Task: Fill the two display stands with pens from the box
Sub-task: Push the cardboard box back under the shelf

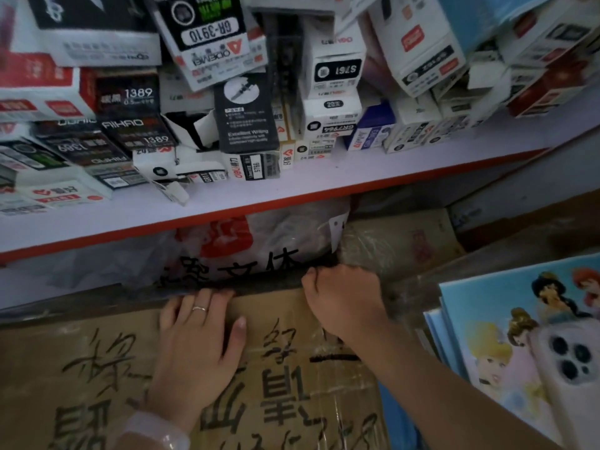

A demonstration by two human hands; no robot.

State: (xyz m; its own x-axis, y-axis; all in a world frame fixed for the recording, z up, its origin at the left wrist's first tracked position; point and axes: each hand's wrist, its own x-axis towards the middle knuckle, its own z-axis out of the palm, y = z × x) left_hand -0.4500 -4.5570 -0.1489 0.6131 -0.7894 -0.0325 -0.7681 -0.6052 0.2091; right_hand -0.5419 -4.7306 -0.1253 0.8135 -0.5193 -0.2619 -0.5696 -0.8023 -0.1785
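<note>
Two hands: both of yours are working at the far edge of a big cardboard carton [97,368] that is lying below the shelf.
Left hand: your left hand [198,349] is lying flat on the carton's top, fingers straight, fingertips reaching its far edge; it is holding nothing. It is wearing a ring [199,308], and a pale bracelet [159,431] is sitting on the wrist.
Right hand: your right hand [341,298] is curling its fingers over the same far edge, just beside the left, gripping the carton's rim or flap; you cannot tell which from here.
Carton: its top is carrying large handwritten black characters and strips of clear tape. It is staying closed, so no pens are showing.
Shelf: a white shelf with a red front edge [324,186] is running across above the hands, sloping in this view.
Pen boxes: many small retail pen boxes [246,118] are piling up on the shelf, black, white and red, some tilted, some upside down; printed numbers such as 1389 and GR-3910 are showing.
Under the shelf: a white plastic bag with red and black print [253,248] is sitting just behind the carton, with a taped brown box [399,241] beside it to the right.
Right side: a stack of blue cartoon-princess boards [506,323] is leaning near your right forearm, and a white phone with three lenses [568,355] is lying on it.
Display stands: you cannot make them out in this view.
</note>
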